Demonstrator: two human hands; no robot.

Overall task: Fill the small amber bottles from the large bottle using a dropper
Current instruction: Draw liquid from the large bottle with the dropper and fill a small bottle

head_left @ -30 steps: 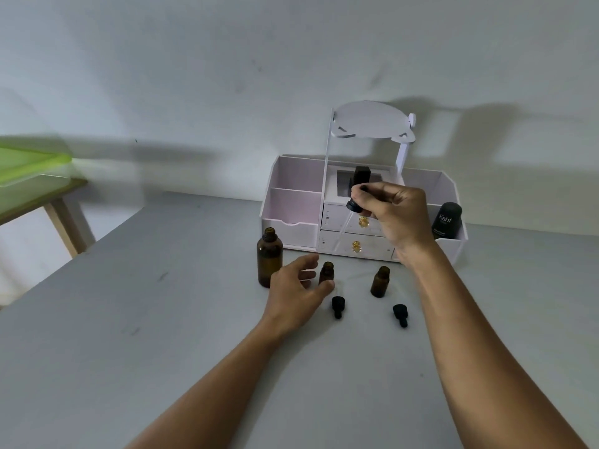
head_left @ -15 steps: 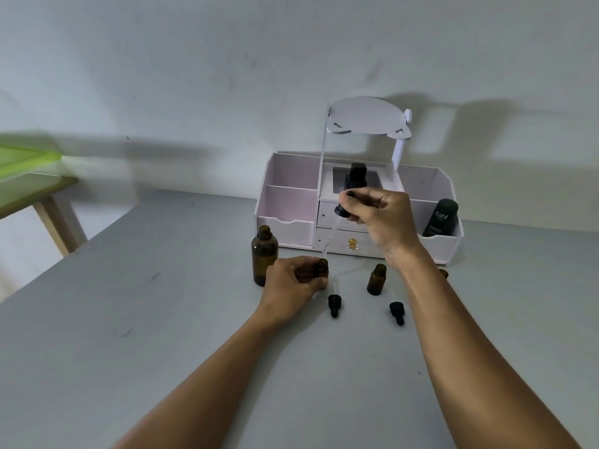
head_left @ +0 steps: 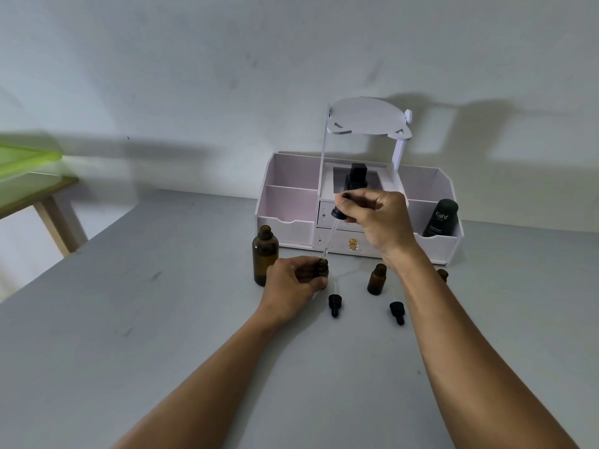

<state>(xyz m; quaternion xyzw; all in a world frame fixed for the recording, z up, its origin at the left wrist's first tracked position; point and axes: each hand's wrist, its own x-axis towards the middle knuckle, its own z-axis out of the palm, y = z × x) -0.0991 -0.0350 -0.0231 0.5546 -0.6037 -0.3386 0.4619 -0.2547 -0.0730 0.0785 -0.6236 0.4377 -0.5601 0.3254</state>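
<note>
Since one second ago: left hand (head_left: 293,283), then open, now grasps small amber bottle (head_left: 323,266) on tabletop (head_left: 162,351) at frame centre; right hand (head_left: 376,218) pinches dropper (head_left: 334,228), tip at bottle mouth; step: dispensing; next: squeeze bulb steadily, then refill from large bottle (head_left: 265,254).

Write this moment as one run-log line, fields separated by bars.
left hand steadies small amber bottle | right hand holds dropper, tip at its mouth | large bottle open
</note>
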